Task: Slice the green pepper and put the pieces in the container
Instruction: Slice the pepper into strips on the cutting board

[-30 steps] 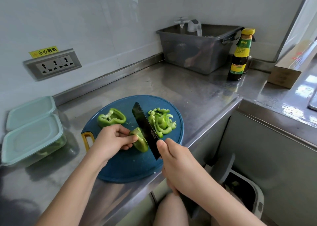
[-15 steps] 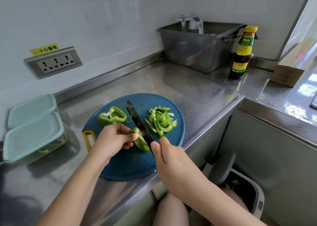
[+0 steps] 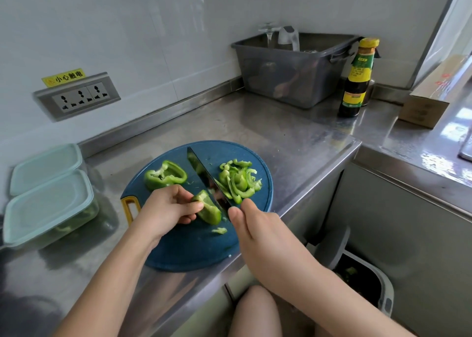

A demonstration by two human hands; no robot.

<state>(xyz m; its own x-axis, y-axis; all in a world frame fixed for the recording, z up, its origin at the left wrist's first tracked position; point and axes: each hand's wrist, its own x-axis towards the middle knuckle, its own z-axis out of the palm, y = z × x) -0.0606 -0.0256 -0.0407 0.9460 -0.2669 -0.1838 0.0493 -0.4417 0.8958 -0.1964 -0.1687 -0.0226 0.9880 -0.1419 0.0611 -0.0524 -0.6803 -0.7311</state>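
Observation:
On the round blue cutting board (image 3: 189, 247) my left hand (image 3: 168, 209) pinches a green pepper piece (image 3: 210, 210) with curled fingers. My right hand (image 3: 258, 232) grips the handle of a dark knife (image 3: 207, 177), whose blade lies down against the board just right of that piece. A pile of pepper slices (image 3: 238, 179) sits right of the blade. An uncut pepper half (image 3: 166, 175) lies at the board's far left. One small slice (image 3: 219, 230) rests near the held piece. Two lidded containers (image 3: 48, 206) stand left of the board.
A grey tub (image 3: 293, 78) with a tap stands at the back of the steel counter (image 3: 281, 132). A dark sauce bottle (image 3: 357, 81) and a cardboard box (image 3: 429, 99) are at the right. An open waste bin (image 3: 365, 280) sits on the floor below the counter edge. A wall socket (image 3: 76, 96) is at left.
The knife has come down from a raised tilt to lie flat on the board beside the held piece. A small slice now lies near the piece. My left hand stays on the pepper.

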